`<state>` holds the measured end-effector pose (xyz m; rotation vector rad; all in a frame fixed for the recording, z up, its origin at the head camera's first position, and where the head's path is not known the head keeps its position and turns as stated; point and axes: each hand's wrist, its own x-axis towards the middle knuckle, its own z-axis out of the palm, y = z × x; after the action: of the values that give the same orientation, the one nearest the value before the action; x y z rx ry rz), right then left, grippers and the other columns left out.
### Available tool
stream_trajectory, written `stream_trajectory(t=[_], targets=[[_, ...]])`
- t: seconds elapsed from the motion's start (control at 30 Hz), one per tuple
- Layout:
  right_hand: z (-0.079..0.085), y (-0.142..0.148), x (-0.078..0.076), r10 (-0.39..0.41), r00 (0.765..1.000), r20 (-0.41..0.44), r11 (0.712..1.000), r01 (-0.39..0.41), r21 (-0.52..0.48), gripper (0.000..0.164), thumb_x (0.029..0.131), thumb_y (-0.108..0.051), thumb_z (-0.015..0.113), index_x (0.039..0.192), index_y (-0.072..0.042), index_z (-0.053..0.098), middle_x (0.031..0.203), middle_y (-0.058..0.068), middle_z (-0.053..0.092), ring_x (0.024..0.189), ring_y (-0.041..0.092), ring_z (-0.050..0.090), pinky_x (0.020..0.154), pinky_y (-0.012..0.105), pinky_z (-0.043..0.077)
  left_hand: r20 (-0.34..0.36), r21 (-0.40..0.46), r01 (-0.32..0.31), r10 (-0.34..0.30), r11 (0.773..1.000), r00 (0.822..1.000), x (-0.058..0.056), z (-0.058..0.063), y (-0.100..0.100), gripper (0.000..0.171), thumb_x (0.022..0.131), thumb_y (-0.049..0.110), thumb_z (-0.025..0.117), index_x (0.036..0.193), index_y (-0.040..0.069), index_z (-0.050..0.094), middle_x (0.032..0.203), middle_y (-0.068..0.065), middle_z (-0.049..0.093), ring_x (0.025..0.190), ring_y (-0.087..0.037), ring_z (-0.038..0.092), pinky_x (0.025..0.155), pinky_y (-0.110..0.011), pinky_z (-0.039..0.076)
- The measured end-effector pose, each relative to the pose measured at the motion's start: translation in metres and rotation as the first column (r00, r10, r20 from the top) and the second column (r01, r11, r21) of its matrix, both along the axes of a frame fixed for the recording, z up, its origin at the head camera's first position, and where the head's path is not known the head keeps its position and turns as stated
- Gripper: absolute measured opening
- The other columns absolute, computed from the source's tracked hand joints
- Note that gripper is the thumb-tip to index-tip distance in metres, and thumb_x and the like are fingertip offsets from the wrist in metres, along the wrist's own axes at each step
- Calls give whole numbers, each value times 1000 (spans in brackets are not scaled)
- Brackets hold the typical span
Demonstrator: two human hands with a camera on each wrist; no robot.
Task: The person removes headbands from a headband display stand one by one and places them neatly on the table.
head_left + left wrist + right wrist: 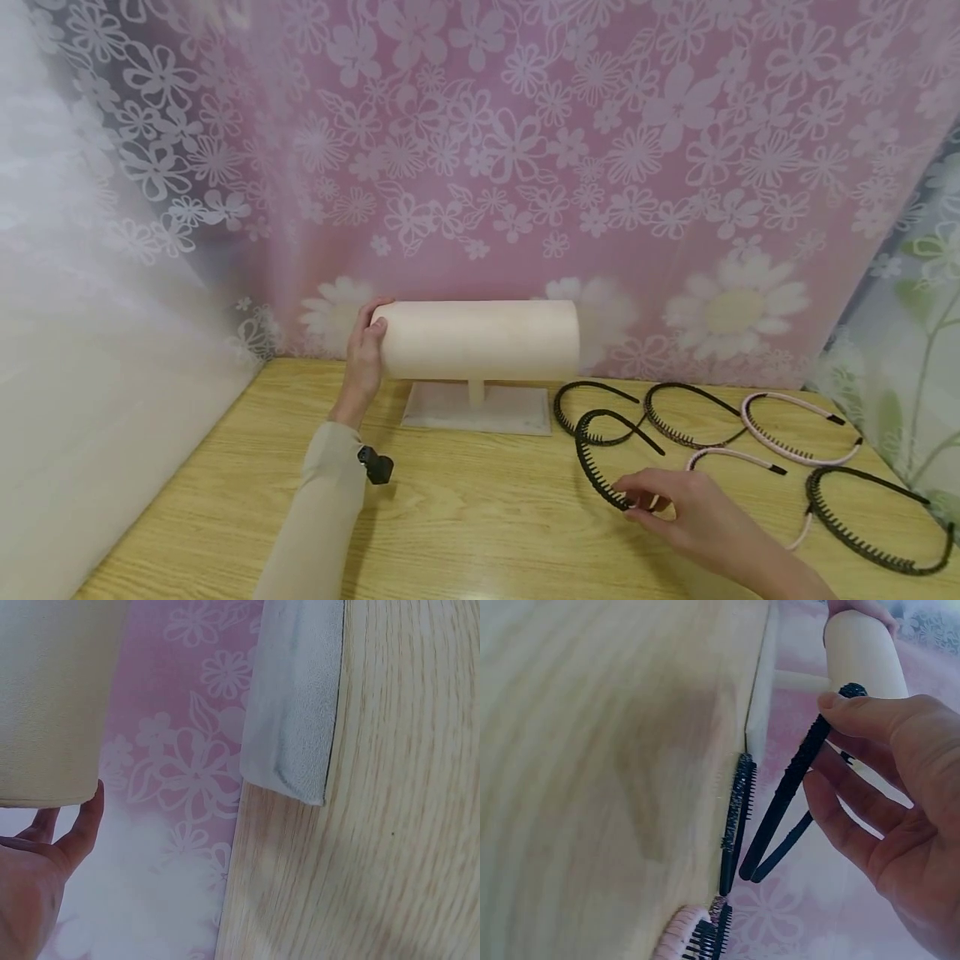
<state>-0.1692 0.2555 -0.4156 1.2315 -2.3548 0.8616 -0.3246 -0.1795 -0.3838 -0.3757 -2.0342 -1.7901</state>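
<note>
A cream padded roll on a T-shaped headband stand point(480, 340) stands at the back of the table. My left hand point(365, 354) holds the roll's left end, thumb in front and fingers over the rim; in the left wrist view, fingertips touch the edge of the roll point(52, 712). Right of the stand, my right hand point(693, 518) pinches a black toothed headband point(582, 450) near one end, raised off the table. The right wrist view shows the thumb and fingers on this headband point(787, 784), its other arm hanging behind.
Several headbands lie on the right: two dark ones behind point(564, 421) point(686, 385), a pink one point(761, 437), another pink one point(738, 452) partly behind my right hand, and a black one point(847, 537). A floral curtain point(480, 167) hangs behind the wooden table point(450, 517).
</note>
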Motion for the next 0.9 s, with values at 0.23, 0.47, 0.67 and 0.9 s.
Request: stream_trajectory(t=[0.23,0.47,0.67,0.9], targets=[[-8,2,7,11,996,88,997,-18,74,36,74,6,84,106,-8,74,88,-1,77,75,-7,62,60,11,49,-24,-30,-34,33,999,999,-4,-6,-2,46,108,36,34,148,17,47,140,-12,51,104,-28,52,75,-42,49],[-12,3,11,-6,983,181,992,-18,128,30,79,0,82,107,-7,75,88,-6,75,77,-9,60,61,17,51,-31,-43,-36,34,998,999,-4,-7,-2,45,108,39,36,148,21,48,140,-10,51,104,-27,52,76,-43,49],[-16,3,10,19,982,188,989,-46,139,28,80,0,81,107,-7,75,89,-6,75,78,-9,59,61,16,49,-27,-42,-38,37,998,999,-4,-6,-3,45,108,38,35,148,21,48,141,-10,51,105,-27,52,76,-42,49],[-15,3,10,-14,960,279,979,-44,201,24,84,-8,81,107,-12,77,92,-8,76,79,-9,60,61,19,51,-18,-24,-18,17,1000,1000,-1,-4,-1,45,108,38,34,149,22,47,140,-10,51,104,-27,52,75,-40,51]])
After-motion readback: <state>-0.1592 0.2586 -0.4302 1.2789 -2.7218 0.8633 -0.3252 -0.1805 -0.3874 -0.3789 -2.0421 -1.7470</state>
